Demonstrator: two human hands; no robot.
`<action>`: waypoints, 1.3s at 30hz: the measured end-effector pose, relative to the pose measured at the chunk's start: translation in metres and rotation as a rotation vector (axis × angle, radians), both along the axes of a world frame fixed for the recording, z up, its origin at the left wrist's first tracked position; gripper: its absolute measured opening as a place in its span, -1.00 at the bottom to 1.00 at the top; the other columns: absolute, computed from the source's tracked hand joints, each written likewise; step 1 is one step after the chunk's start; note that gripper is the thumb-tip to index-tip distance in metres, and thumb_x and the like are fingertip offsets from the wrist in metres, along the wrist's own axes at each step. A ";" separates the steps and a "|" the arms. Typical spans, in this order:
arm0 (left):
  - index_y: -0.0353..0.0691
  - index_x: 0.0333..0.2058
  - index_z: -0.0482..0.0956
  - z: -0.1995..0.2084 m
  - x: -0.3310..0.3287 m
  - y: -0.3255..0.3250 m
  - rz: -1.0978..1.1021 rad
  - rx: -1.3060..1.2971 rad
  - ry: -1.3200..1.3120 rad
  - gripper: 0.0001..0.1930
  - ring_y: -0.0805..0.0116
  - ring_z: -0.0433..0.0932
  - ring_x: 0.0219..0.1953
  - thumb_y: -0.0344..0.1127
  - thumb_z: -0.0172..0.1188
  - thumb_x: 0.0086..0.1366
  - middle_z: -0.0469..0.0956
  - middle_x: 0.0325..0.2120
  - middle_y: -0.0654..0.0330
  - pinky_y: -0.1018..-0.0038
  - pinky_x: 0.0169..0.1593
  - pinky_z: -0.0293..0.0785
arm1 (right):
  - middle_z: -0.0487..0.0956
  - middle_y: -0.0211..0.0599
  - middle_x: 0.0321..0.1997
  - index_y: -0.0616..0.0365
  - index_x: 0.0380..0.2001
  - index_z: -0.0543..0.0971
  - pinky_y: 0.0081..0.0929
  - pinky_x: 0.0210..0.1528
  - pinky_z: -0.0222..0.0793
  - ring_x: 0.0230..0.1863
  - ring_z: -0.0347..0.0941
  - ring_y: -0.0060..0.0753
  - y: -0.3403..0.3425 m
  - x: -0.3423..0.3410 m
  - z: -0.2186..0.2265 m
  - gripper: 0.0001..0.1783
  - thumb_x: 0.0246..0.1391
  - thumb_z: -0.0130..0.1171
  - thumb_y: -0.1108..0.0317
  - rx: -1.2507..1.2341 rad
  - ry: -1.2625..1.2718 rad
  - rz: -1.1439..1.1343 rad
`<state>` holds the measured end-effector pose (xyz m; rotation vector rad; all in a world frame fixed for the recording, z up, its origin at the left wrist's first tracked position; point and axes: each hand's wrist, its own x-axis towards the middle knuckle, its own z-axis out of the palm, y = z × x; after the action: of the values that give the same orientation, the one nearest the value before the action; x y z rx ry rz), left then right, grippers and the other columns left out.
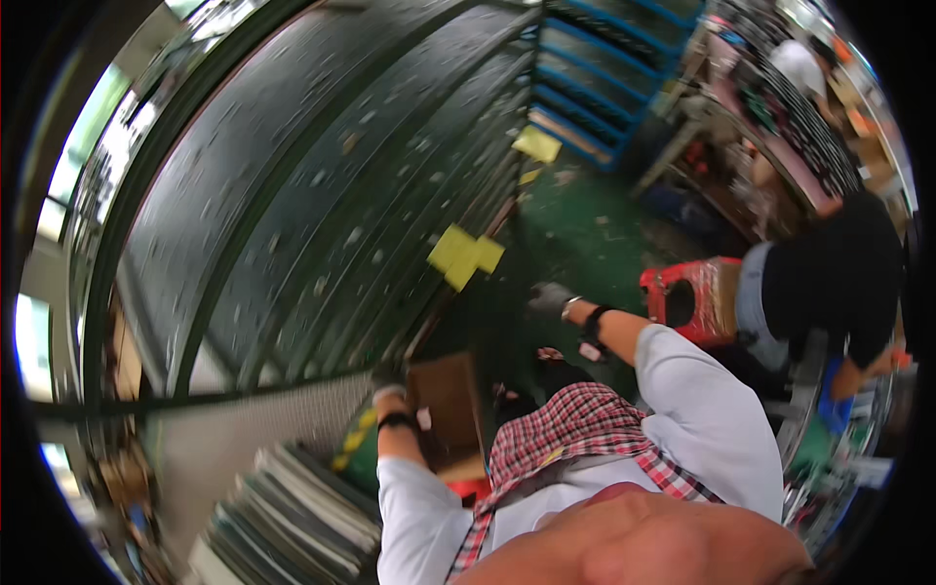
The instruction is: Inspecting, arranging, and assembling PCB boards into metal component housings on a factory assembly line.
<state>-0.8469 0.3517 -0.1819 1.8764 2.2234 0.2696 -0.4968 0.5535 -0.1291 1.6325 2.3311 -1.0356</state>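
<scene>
My right hand [553,298], in a grey glove, is held out over the green floor, its blurred fingers loosely extended with nothing visible in them. My left hand [388,378] wears a dark glove and is at the lower corner of a tall dark green metal rack [292,382]. Its fingers merge with the dark background, so their grip is hidden. Right beside that hand stands an open brown cardboard box [444,405]. Large dark sheets [283,185] with pale specks lie behind the rack's bars.
Yellow paper squares [458,255] hang along the rack. A blue rack [595,73] stands at the far end. To the right, a person in dark clothing [829,278] sits by a red stool [673,297]. Cluttered workbenches [770,146] line that side. Stacked panels [292,512] lie lower left.
</scene>
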 end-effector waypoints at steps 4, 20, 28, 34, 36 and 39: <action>-0.16 -0.21 0.50 -0.014 -0.028 0.007 0.417 -0.528 -0.002 -0.56 0.09 0.42 -0.14 0.04 -0.16 0.16 0.48 -0.24 0.00 0.30 -0.06 0.33 | 0.48 0.01 -0.21 0.21 -0.16 0.45 -0.25 -0.08 0.28 -0.13 0.39 -0.05 0.032 -0.044 -0.024 -0.51 -0.26 -0.01 0.24 -0.121 0.036 0.099; -0.11 0.15 0.04 -0.078 -0.048 0.048 0.809 -1.026 -0.147 -0.33 0.17 -0.01 0.20 0.18 -0.54 0.19 -0.02 0.18 0.15 0.36 0.20 0.02 | 0.04 -0.06 0.23 0.23 0.07 0.17 -0.33 0.07 0.19 0.13 0.16 -0.07 0.145 -0.179 -0.138 -0.35 -0.19 0.03 0.42 -0.120 0.233 0.116; -0.19 0.00 0.29 -0.149 -0.056 0.009 0.924 -0.891 -0.115 -0.46 0.14 0.23 0.06 0.04 -0.31 0.18 0.23 0.03 0.07 0.33 0.08 0.18 | 0.42 0.02 -0.09 0.23 -0.29 0.51 -0.32 0.07 0.17 0.05 0.24 -0.01 0.148 -0.205 -0.161 -0.61 -0.21 0.11 0.21 -0.086 0.086 0.296; -0.25 -0.09 0.37 -0.141 -0.050 0.025 0.993 -0.564 -0.167 -0.55 0.14 0.34 -0.06 -0.08 -0.13 0.13 0.33 -0.08 0.01 0.35 -0.02 0.27 | 0.55 -0.29 -0.45 0.04 -0.58 0.58 -0.32 -0.24 0.33 -0.28 0.44 -0.16 0.145 -0.220 -0.179 -0.78 -0.23 0.17 0.14 0.042 0.057 0.476; -0.26 -0.12 0.39 -0.137 -0.050 0.029 0.983 -0.363 -0.211 -0.58 0.14 0.38 -0.10 -0.12 -0.07 0.11 0.37 -0.12 -0.01 0.35 -0.05 0.30 | 0.54 -0.27 -0.37 0.03 -0.43 0.56 -0.28 -0.20 0.32 -0.26 0.44 -0.18 0.143 -0.225 -0.183 -0.72 -0.22 0.15 0.11 0.085 0.012 0.485; -0.29 -0.17 0.43 -0.125 -0.045 0.029 0.922 -0.054 -0.303 -0.62 0.13 0.43 -0.16 -0.18 0.02 0.09 0.42 -0.18 -0.04 0.36 -0.10 0.34 | 0.54 -0.26 -0.34 0.03 -0.36 0.54 -0.29 -0.17 0.32 -0.24 0.44 -0.19 0.139 -0.228 -0.183 -0.68 -0.21 0.15 0.11 0.087 0.043 0.503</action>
<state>-0.8920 0.3811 -0.3067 0.6007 2.6459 0.5727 -0.7250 0.6921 -0.3118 0.9601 2.6397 -0.8708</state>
